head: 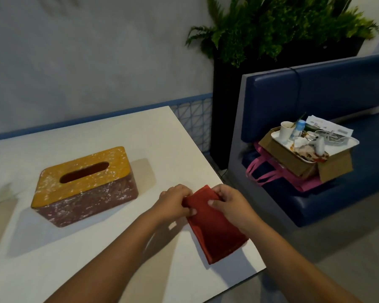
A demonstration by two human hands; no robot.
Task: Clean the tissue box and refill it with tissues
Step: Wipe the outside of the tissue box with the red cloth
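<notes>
A white table (123, 136) filled the near side of the room, while beyond its right edge stood a blue padded booth seat (337, 90) and a tall black planter of ferns (225, 95). The seat bore a cardboard box (335, 167) topped by a cluttered white tray (351, 141). The tissue box (85, 184), yellow-lidded over a maroon body and flecked all over with white, sat on the table's left half with its oval slot facing up. Apart from it, near the right edge, the person's left hand (173, 202) and right hand (230, 204) each pinched the far end of a folded red cloth (217, 232) between thumb and curled fingers.
</notes>
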